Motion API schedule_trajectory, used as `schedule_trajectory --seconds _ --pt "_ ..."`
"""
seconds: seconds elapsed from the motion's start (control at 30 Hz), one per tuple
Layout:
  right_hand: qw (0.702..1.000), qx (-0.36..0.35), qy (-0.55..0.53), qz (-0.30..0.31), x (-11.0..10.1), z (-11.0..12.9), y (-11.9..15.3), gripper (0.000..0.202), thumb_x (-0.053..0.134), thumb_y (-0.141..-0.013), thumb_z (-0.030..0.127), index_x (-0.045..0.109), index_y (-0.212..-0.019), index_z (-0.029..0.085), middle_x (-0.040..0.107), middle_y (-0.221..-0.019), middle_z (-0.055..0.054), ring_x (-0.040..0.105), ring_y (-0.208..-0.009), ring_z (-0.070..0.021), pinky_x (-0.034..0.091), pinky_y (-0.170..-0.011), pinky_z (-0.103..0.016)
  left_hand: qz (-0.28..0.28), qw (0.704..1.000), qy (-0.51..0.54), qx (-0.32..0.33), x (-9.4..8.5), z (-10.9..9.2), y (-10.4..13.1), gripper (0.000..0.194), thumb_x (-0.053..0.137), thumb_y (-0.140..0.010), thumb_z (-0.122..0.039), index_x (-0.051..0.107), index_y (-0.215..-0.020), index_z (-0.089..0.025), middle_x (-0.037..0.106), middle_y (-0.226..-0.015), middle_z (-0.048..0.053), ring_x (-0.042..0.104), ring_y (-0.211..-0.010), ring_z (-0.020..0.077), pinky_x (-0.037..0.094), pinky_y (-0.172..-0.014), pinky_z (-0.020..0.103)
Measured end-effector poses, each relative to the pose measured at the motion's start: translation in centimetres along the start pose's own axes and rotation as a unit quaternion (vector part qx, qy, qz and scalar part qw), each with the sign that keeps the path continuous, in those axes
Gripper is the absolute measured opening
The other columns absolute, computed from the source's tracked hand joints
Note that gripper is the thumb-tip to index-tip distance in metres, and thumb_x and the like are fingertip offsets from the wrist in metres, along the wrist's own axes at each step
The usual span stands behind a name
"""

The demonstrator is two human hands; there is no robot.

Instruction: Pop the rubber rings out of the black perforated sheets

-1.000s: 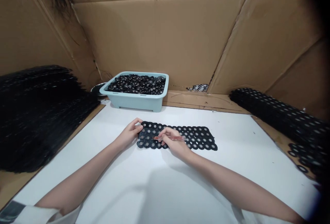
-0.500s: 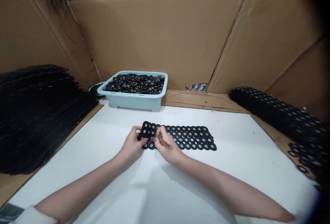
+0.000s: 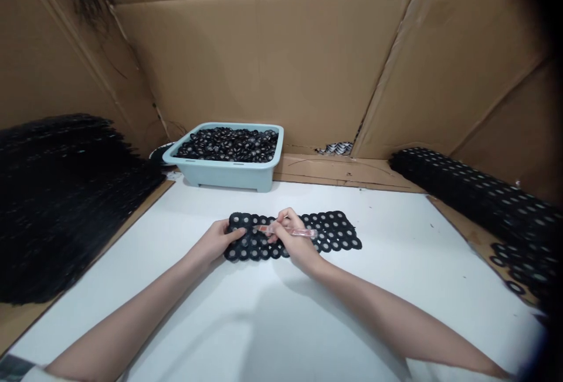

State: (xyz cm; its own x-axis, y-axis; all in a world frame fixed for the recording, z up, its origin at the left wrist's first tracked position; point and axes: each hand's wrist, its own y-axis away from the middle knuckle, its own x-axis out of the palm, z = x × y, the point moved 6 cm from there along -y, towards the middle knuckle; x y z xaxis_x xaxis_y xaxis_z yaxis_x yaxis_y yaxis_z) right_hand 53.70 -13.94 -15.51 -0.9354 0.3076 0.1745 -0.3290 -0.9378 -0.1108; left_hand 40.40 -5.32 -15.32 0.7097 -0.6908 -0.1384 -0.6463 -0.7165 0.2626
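A black mat of joined rings (image 3: pixel 338 230) with pale round centres lies on the white tabletop, its left end spread out. My left hand (image 3: pixel 216 240) pinches that left end, with the thumb on top and the other fingers at the edge or underneath. Over the middle of the mat, my right hand (image 3: pixel 294 240) is closed round a slim pen-like tool (image 3: pixel 304 233) with a clear, reddish body. The tool's tip points left, towards my left thumb. Whether the tip touches the rings I cannot tell.
A light blue basin (image 3: pixel 226 175) full of loose black rings stands at the back. To the left is a large black pile (image 3: pixel 65 206). Stacked ring mats (image 3: pixel 475 194) lie on the right, with loose rings (image 3: pixel 514 288) nearby. Cardboard walls (image 3: pixel 308 65) enclose the table.
The mat's left end was folded up and is now laid out flatter. My left hand has shifted a little left. My right hand has lifted and turned, showing more of the tool.
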Motion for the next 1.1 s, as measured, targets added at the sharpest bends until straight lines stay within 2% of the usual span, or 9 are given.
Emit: schedule_trajectory --seconds 0.1,0.37,0.5,0.63,0.77,0.87,0.93,1.0,1.1 --pt "1.000 0.007 0.014 0.006 0.4 -0.1 -0.1 0.015 0.048 -0.077 0.025 0.034 -0.078 0.022 0.056 -0.066 0.003 0.057 -0.063 -0.0126 0.043 -0.061 -0.027 0.011 0.999 0.036 -0.024 0.0 0.4 -0.1 0.031 0.062 -0.067 -0.033 0.057 -0.087 -0.010 0.065 -0.087 0.012 0.061 -0.076 0.0221 0.045 -0.065 0.032" --pt "0.998 -0.001 0.062 0.031 0.8 -0.5 0.1 0.007 0.043 -0.080 0.023 0.036 -0.080 0.022 0.057 -0.071 0.001 0.055 -0.065 -0.0118 0.040 -0.059 -0.025 0.046 0.995 0.068 -0.062 -0.2 0.9 -0.2 0.032 0.065 -0.065 -0.031 0.059 -0.089 -0.009 0.066 -0.087 0.013 0.061 -0.076 0.0228 0.047 -0.066 0.033" --pt "0.993 -0.026 0.104 0.056 1.2 -0.2 0.2 0.006 0.042 -0.080 0.022 0.036 -0.078 0.021 0.054 -0.072 0.001 0.054 -0.069 -0.0122 0.038 -0.059 -0.024 0.019 0.995 0.072 -0.064 0.1 0.6 0.3 0.028 0.066 -0.064 -0.029 0.059 -0.084 -0.010 0.066 -0.080 0.010 0.060 -0.071 0.0207 0.046 -0.063 0.031" --pt "0.978 -0.037 0.198 0.051 1.5 -0.3 0.1 0.007 0.041 -0.076 0.019 0.036 -0.078 0.022 0.044 -0.064 0.006 0.044 -0.052 -0.0082 0.033 -0.050 -0.021 -0.035 0.996 0.042 -0.068 0.5 -0.2 1.5 0.021 0.065 -0.063 -0.028 0.058 -0.075 -0.011 0.063 -0.071 0.006 0.057 -0.063 0.0169 0.042 -0.056 0.026" --pt "0.973 -0.035 0.219 0.057 1.9 -0.4 0.0 0.008 0.040 -0.075 0.017 0.036 -0.079 0.022 0.041 -0.059 0.007 0.038 -0.045 -0.0070 0.028 -0.046 -0.020 0.016 0.995 0.048 -0.081 1.2 -0.3 1.9 0.027 0.063 -0.065 -0.033 0.059 -0.080 -0.012 0.061 -0.068 0.003 0.053 -0.060 0.0131 0.038 -0.055 0.023" --pt "0.986 -0.017 0.151 0.068 1.7 -0.2 -0.4 0.007 0.042 -0.075 0.019 0.036 -0.078 0.022 0.049 -0.059 0.006 0.046 -0.050 -0.0093 0.033 -0.049 -0.021 0.008 0.998 -0.020 -0.054 0.1 -0.2 1.0 0.034 0.055 -0.069 -0.047 0.055 -0.066 -0.013 0.049 -0.050 -0.002 0.041 -0.045 0.0090 0.029 -0.045 0.022" --pt "0.996 -0.008 0.072 0.048 1.1 0.1 -0.8 0.009 0.043 -0.075 0.021 0.034 -0.077 0.022 0.054 -0.061 0.004 0.051 -0.056 -0.0109 0.038 -0.055 -0.023 -0.017 0.996 -0.091 -0.016 -1.0 -0.1 0.2 0.038 0.050 -0.070 -0.050 0.050 -0.058 -0.014 0.042 -0.045 -0.004 0.034 -0.042 0.0083 0.024 -0.043 0.022" --pt "0.999 -0.014 0.022 0.020 0.6 0.5 -1.3 0.011 0.043 -0.076 0.021 0.033 -0.077 0.022 0.056 -0.062 0.004 0.053 -0.059 -0.0114 0.041 -0.060 -0.025 -0.039 0.987 -0.155 0.033 -1.7 -0.4 -0.4 0.033 0.051 -0.070 -0.047 0.052 -0.060 -0.015 0.047 -0.050 -0.003 0.038 -0.046 0.0102 0.026 -0.044 0.022" --pt "0.999 -0.023 0.023 0.010 0.8 0.3 -1.8 0.011 0.044 -0.075 0.020 0.033 -0.078 0.022 0.056 -0.061 0.005 0.053 -0.059 -0.0113 0.041 -0.062 -0.026 -0.068 0.972 -0.206 0.085 -2.2 -0.8 -0.7 0.023 0.054 -0.068 -0.039 0.059 -0.069 -0.017 0.058 -0.063 0.000 0.047 -0.056 0.0146 0.032 -0.051 0.023"
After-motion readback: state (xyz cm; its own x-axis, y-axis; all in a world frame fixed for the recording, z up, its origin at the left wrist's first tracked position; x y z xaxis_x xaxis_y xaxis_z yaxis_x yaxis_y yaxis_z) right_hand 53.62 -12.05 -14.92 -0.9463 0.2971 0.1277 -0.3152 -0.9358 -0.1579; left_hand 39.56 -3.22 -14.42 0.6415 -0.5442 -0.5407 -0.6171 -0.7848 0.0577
